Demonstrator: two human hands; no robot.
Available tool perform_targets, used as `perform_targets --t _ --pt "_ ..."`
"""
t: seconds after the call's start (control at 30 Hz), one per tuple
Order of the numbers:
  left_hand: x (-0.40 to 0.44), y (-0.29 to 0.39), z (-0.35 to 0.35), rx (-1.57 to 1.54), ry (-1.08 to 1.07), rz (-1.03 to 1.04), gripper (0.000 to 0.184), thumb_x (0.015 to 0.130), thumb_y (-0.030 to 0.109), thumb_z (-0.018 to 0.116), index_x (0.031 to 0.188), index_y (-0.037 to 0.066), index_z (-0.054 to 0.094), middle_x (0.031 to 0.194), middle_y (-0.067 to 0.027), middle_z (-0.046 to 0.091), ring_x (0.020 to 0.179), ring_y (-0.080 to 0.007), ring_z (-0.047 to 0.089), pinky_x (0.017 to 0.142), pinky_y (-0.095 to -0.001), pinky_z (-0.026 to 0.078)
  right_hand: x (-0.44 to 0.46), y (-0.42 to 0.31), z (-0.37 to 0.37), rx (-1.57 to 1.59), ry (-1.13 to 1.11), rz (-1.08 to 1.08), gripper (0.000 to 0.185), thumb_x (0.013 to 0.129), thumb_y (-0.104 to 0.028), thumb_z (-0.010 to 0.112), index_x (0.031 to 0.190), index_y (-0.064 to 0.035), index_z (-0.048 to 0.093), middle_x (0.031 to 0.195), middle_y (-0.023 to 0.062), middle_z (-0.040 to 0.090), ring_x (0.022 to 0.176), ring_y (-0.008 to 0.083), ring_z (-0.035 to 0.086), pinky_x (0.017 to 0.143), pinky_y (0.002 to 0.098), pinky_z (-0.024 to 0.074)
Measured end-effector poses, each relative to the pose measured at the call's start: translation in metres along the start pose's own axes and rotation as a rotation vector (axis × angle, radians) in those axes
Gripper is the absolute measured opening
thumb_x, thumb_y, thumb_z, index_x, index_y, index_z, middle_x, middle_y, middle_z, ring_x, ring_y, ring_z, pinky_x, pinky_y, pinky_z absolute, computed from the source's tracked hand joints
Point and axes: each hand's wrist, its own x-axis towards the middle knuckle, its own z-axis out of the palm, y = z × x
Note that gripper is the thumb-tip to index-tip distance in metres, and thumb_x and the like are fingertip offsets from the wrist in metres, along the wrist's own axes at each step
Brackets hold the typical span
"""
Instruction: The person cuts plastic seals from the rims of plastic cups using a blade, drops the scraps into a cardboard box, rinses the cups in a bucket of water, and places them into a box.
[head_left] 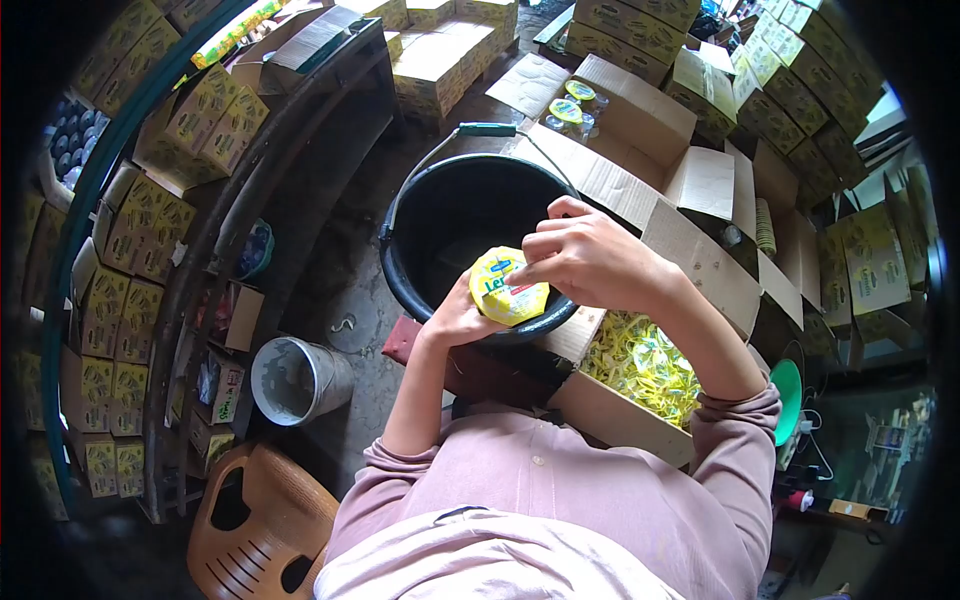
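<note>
My left hand is closed around a lidded cup. Its lid is yellow and white with printed lettering, and the cup's body is mostly hidden. Over the lid, my right hand has its fingers curled, with one finger touching the lid's printed top. Whatever may be pinched in the right fingers does not show. Both hands are above the near rim of a large black bucket with a wire handle. To the right, a carton holds a heap of yellow and clear plastic scraps.
An open cardboard box behind the bucket contains several yellow-lidded cups. A white bucket and a brown plastic chair are at left. Stacked yellow cartons line the left shelf. A green round object is near my right elbow.
</note>
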Motion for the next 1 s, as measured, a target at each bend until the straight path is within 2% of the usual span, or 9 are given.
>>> perform_targets --t 0.13,0.43,0.6,0.7,0.73,0.83,0.93,1.0 --pt "0.003 0.003 0.002 0.097 0.011 -0.009 0.055 0.057 0.011 0.073 0.108 0.004 0.051 0.1 -0.0058 0.059 0.094 -0.0144 0.057 0.086 -0.0279 0.044 -0.01 0.009 0.005 0.041 -0.063 0.068 0.025 0.069 -0.008 0.059 0.088 -0.0197 0.068 0.076 -0.0014 0.057 0.074 0.0145 0.056 0.079 0.0309 0.037" --pt "0.007 0.008 0.006 0.202 0.01 -0.02 0.048 0.06 0.012 0.072 0.103 0.004 0.053 0.095 -0.006 0.06 0.089 -0.0128 0.058 0.083 -0.0272 0.046 -0.009 0.013 0.018 0.033 -0.069 0.012 0.026 0.067 -0.008 0.06 0.088 -0.02 0.068 0.075 -0.0017 0.057 0.076 0.0135 0.055 0.083 0.0313 0.0351" --pt "0.008 0.004 0.007 0.234 0.022 0.012 0.045 0.062 0.012 0.072 0.102 0.004 0.053 0.094 -0.0065 0.06 0.087 -0.0131 0.058 0.082 -0.0266 0.045 -0.026 0.027 0.016 -0.029 -0.042 0.072 0.022 0.07 -0.008 0.06 0.087 -0.0194 0.068 0.074 -0.002 0.053 0.076 0.0129 0.055 0.086 0.0326 0.0352" --pt "0.01 0.002 0.007 0.256 0.014 0.032 0.045 0.062 0.011 0.072 0.101 0.003 0.053 0.094 -0.0069 0.06 0.087 -0.0133 0.057 0.083 -0.0269 0.045 -0.041 0.033 0.013 -0.004 -0.004 0.122 0.023 0.07 -0.007 0.061 0.088 -0.0191 0.068 0.073 -0.0021 0.053 0.076 0.0135 0.055 0.086 0.0342 0.0362" --pt "0.01 0.002 0.008 0.252 0.013 0.036 0.044 0.062 0.011 0.072 0.101 0.003 0.053 0.094 -0.0071 0.06 0.087 -0.0133 0.057 0.083 -0.027 0.045 -0.048 0.037 0.014 0.048 0.033 0.138 0.029 0.069 -0.002 0.062 0.091 -0.0205 0.067 0.071 -0.0029 0.053 0.07 0.0139 0.054 0.086 0.036 0.0354" --pt "0.013 0.003 0.008 0.349 0.004 0.023 0.044 0.063 0.011 0.071 0.102 0.003 0.052 0.093 -0.0078 0.06 0.088 -0.0148 0.058 0.082 -0.0276 0.045 -0.069 0.039 0.011 0.012 0.11 0.243 0.027 0.069 -0.003 0.062 0.089 -0.0202 0.068 0.071 -0.0006 0.054 0.07 0.0154 0.055 0.084 0.0345 0.0369" --pt "0.022 0.004 0.007 0.449 0.008 0.066 0.044 0.064 0.01 0.07 0.103 0.003 0.052 0.093 -0.0078 0.06 0.088 -0.0163 0.058 0.081 -0.0282 0.045 -0.093 0.035 0.016 -0.006 0.233 0.391 0.029 0.07 -0.001 0.062 0.09 -0.0204 0.068 0.068 -0.0002 0.056 0.066 0.0153 0.055 0.077 0.032 0.0359" --pt "0.033 0.008 0.0 0.623 -0.05 -0.004 0.045 0.064 0.018 0.069 0.101 0.003 0.05 0.093 -0.0118 0.06 0.088 -0.0241 0.06 0.079 -0.032 0.046 -0.105 0.023 0.025 -0.016 0.367 0.476 0.026 0.069 -0.002 0.063 0.089 -0.019 0.068 0.066 0.0004 0.057 0.063 0.0143 0.054 0.073 0.03 0.0343"
